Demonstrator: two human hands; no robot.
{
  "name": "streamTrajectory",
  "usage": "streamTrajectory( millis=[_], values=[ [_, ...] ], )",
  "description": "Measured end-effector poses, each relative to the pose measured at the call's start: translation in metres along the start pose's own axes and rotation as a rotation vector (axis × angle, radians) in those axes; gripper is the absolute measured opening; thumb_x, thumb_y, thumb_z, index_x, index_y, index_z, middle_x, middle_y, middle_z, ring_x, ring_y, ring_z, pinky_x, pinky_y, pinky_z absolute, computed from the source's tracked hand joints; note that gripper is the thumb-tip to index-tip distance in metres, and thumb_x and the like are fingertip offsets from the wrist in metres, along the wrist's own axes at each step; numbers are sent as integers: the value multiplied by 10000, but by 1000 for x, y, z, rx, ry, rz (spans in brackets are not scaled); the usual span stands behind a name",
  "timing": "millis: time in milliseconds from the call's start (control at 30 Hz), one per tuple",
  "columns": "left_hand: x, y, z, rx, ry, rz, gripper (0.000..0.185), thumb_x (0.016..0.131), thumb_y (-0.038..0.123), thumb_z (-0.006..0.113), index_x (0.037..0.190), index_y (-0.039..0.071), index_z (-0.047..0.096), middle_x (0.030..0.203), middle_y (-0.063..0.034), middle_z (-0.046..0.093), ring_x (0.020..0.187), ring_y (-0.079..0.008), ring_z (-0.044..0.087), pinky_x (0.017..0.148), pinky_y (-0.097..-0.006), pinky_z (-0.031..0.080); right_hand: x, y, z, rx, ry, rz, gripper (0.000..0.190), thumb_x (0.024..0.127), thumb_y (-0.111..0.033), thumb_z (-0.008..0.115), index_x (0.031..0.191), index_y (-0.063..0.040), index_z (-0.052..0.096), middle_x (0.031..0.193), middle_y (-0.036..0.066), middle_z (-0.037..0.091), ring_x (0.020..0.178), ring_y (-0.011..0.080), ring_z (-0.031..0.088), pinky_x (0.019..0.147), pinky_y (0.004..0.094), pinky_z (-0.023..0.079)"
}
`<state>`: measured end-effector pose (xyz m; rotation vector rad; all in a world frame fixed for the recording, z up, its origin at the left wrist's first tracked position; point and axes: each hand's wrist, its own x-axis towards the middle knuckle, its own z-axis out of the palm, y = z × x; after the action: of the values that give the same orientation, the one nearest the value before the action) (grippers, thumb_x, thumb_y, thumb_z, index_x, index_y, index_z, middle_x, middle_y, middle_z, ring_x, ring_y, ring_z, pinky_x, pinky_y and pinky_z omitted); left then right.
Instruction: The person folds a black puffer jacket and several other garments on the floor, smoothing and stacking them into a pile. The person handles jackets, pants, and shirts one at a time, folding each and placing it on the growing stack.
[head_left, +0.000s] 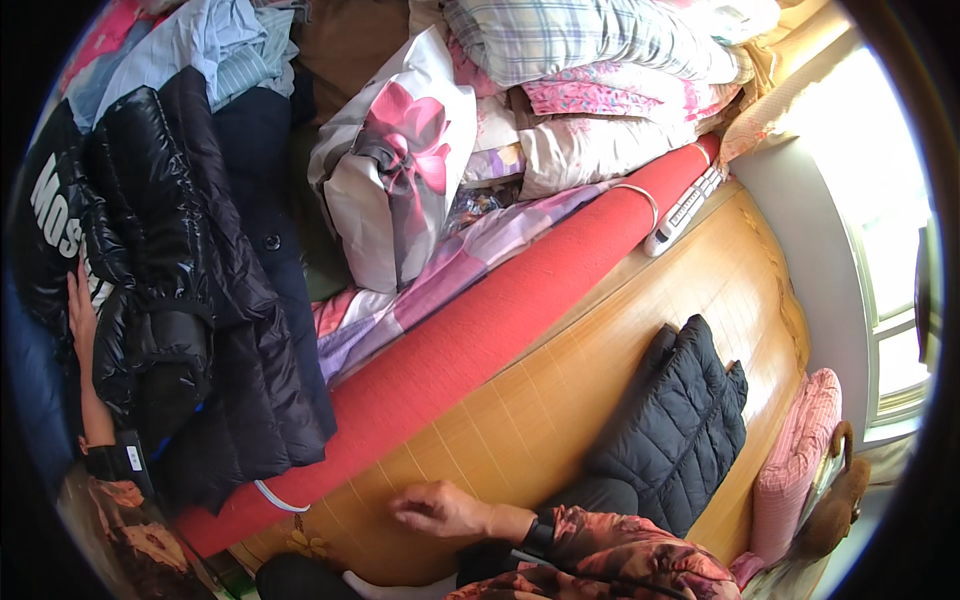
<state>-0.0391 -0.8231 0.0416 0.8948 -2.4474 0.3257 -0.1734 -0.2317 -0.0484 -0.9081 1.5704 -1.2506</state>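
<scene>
At the far left, my left hand (83, 319) lies along a shiny black puffer jacket (154, 187) with large white lettering. Its fingers touch the fabric, but I cannot tell whether they pinch it. Beside that jacket lie a matte black down coat (247, 360) and a dark navy coat with a button (259, 187). My right hand (439, 508) hovers low in the middle, loosely curled, with nothing visible in it. Below it is a tan bamboo-slat mat (420, 457). A folded black quilted garment (675, 435) rests on the mat to the right.
A red rolled mat (480, 322), tied with white bands, runs diagonally across. Behind it stand a white flower-print bag (367, 217) and piled bedding (600, 75). A white power strip (682, 214) lies alongside the roll. Pink folded bedding (795, 465) sits near the window.
</scene>
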Motion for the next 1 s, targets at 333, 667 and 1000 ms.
streamTrajectory(
  millis=[333, 667, 1000],
  values=[
    [9, -76, 57, 226, -151, -117, 771, 862, -132, 360, 1538, 221, 244, 1566, -104, 278, 1446, -282, 264, 1107, -435, 301, 148, -39, -183, -1308, 645, -355, 293, 879, -346, 590, 874, -68, 684, 823, 94, 682, 791, 321, 629, 846, 452, 404],
    [0, -27, 35, 178, -167, -272, 674, 949, 457, 521, 1525, 387, 179, 1592, -57, 224, 1418, -372, 275, 1142, -488, 265, 116, -35, -179, -1375, 316, -171, 566, 852, -585, 532, 823, -39, 677, 783, 128, 654, 909, 312, 623, 826, 453, 399],
    [-8, -39, 43, 196, -55, -197, 701, 937, 378, 577, 1535, 275, 225, 1573, -99, 264, 1418, -324, 291, 1148, -458, 263, 262, -10, -246, -1279, -151, 580, 675, 794, -690, 569, 1285, -230, 622, 1392, 43, 546, 1324, 283, 459, 1065, 491, 376]
  ],
)
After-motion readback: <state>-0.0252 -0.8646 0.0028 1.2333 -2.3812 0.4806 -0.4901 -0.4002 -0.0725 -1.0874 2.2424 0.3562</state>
